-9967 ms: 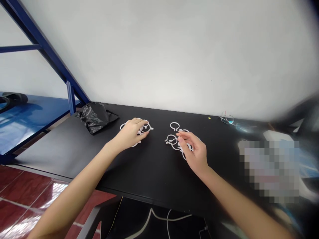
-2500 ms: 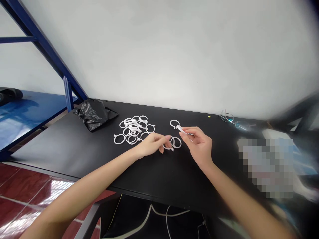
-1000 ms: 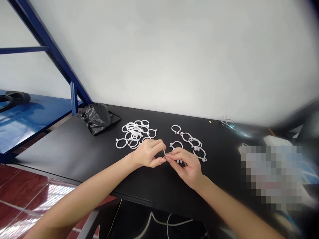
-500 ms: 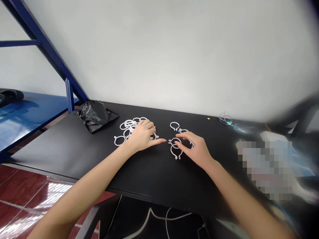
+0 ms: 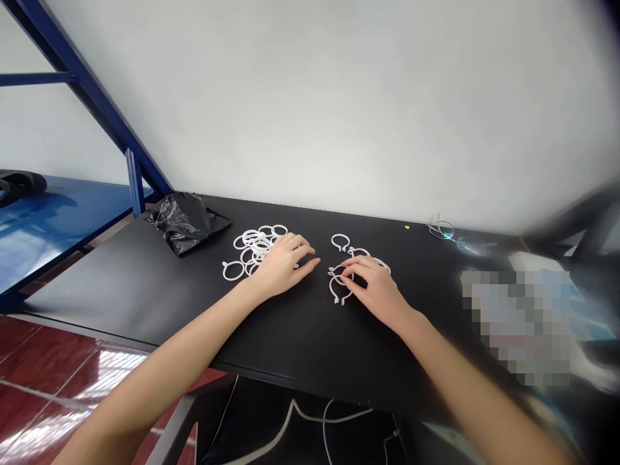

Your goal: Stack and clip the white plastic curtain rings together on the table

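Observation:
My left hand [image 5: 282, 263] is over the right side of a pile of white plastic rings [image 5: 233, 270], its thumb and fingers apart and nothing seen in them. Part of the pile is hidden under it. At the small group to the right, my right hand [image 5: 375, 287] has thumb and forefinger closed at the edge of a white plastic ring [image 5: 335, 291], whose gap with small knobbed ends faces me. Another ring overlaps it. A separate ring [image 5: 340, 241] lies just behind, and more rings [image 5: 382, 264] show partly past my right knuckles.
A crumpled black plastic bag [image 5: 183, 223] lies on the black table [image 5: 290, 342] at the left. Eyeglasses [image 5: 442, 230] rest near the wall at the right, with a blurred-out package [image 5: 518, 329] in front. A blue metal frame [image 5: 97, 110] slants up at the left.
My left hand has lifted a little off the ring it was touching, and its fingers have spread. My right fingers have drawn together at the front ring, which has turned slightly.

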A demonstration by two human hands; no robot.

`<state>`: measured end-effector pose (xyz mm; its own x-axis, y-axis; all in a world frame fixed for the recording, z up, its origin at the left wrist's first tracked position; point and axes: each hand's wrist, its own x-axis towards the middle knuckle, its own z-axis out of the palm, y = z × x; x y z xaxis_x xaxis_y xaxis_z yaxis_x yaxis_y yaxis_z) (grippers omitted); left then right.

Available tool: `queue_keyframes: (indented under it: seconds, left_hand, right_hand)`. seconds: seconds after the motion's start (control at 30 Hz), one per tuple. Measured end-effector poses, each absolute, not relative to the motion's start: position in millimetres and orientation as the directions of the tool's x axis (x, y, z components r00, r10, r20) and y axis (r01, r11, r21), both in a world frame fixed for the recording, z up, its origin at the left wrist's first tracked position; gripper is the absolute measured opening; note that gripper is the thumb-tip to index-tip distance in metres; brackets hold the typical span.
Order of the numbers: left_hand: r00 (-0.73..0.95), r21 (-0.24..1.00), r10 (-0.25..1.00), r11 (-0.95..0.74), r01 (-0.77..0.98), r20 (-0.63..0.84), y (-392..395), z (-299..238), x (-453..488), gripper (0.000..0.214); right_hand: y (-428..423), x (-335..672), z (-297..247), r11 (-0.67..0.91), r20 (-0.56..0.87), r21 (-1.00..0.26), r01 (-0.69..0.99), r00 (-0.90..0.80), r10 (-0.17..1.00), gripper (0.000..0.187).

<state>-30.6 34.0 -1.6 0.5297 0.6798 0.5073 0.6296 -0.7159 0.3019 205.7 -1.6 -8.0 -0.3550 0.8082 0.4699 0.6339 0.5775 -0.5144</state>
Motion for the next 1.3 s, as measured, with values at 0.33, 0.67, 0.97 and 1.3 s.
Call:
queue_keyframes:
  seconds: [0.33, 0.67, 0.97, 1.3]
  left_hand:
    - [0.647, 0.991, 0.757, 0.13, -0.019, -0.087, 9, -4, -1, 0.039]
    - [0.5, 0.895, 0.837, 0.379, -0.237, -0.222, 16, 0, -6, 0.038]
    - [0.415, 0.99, 0.908, 0.112, -0.091, -0.064, 15, 4, -7, 0.04]
    - [0.567, 0.381, 0.55, -0.835, 0.398, 0.614, 8, -5, -18, 0.047]
  right_hand:
    - [-13, 194, 0, 0.73, 0.69, -0.512, 0.452, -0.289, 0.663, 0.017]
    - [-19, 186, 1, 0.688, 0.742, -0.557, 0.465, -0.094, 0.664, 0.014]
    - [-19, 186, -6, 0.722, 0.767, -0.495, 0.484, -0.147, 0.625, 0.016]
    - [-34, 170, -2, 0.81, 0.783, -0.458, 0.367, -0.265, 0.563, 0.021]
